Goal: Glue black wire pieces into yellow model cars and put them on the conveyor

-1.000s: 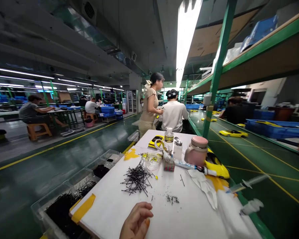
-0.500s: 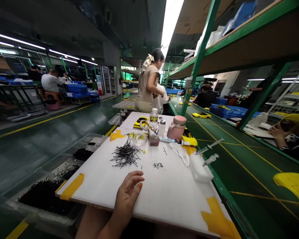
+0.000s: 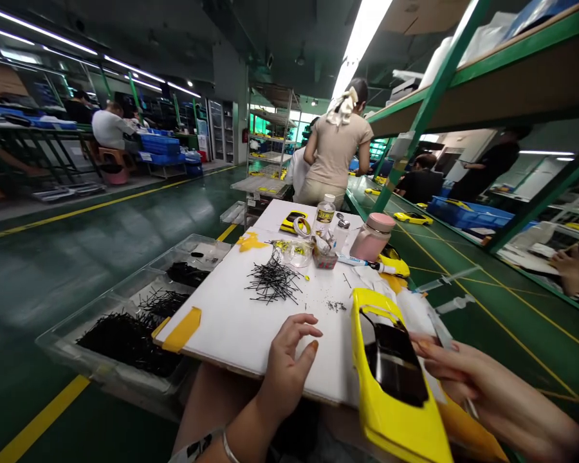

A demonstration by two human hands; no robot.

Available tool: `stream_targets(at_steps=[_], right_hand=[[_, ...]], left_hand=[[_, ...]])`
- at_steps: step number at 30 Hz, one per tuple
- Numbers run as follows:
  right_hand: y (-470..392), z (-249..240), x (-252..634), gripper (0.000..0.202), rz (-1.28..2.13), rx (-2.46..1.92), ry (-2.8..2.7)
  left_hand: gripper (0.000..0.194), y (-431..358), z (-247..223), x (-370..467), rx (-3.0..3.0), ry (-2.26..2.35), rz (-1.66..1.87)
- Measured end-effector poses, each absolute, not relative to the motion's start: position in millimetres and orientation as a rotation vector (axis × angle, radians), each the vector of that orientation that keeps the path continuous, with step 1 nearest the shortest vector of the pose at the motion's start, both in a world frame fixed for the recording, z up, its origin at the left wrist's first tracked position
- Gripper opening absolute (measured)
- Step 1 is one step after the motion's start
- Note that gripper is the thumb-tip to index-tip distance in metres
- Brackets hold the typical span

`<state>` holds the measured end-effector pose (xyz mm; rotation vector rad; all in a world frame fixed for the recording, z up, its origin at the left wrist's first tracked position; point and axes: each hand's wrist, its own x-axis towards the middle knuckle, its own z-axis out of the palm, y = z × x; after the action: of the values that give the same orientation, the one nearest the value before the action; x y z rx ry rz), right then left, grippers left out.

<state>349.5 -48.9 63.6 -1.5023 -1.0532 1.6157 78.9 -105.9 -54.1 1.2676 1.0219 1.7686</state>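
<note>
My left hand [image 3: 293,352] is over the front of the white board [image 3: 231,321], fingers loosely curved and thumb apart, with nothing in it. At the right, my right hand [image 3: 468,376] grips the side of a yellow model car body [image 3: 390,366] with dark windows, tilted over the board's right edge. A thin metal tool [image 3: 441,329] also passes through that hand; its kind is unclear. Beyond my left hand lies a heap of thin black sticks [image 3: 275,281], with tiny dark bits [image 3: 336,306] to its right.
At the back stand a clear bottle [image 3: 325,215], a pink flask [image 3: 372,236] and a roll of tape [image 3: 302,226]. Syringes [image 3: 446,280] stick out at the right. Clear bins of black parts [image 3: 130,337] sit left. A co-worker [image 3: 340,145] stands ahead.
My right hand has come into view from the right with the yellow car body. My left hand stays open near the black sticks. The view has turned left, and the standing co-worker has turned away.
</note>
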Motion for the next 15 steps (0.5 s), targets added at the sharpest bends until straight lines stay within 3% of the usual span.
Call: stream_targets(at_steps=[5, 10, 15], right_hand=[[-6, 51, 297, 0.048, 1.720, -1.407, -0.925], [17, 33, 301, 0.045, 1.698, -1.511, -1.130], [34, 27, 335, 0.054, 1.345, -1.616, -1.587]], left_hand=[[0.011, -108, -54, 79, 1.272, 1.010, 1.742], [0.008, -113, -49, 76, 1.198, 0.925, 1.748], [0.014, -102, -25, 37, 1.303, 1.097, 1.651]])
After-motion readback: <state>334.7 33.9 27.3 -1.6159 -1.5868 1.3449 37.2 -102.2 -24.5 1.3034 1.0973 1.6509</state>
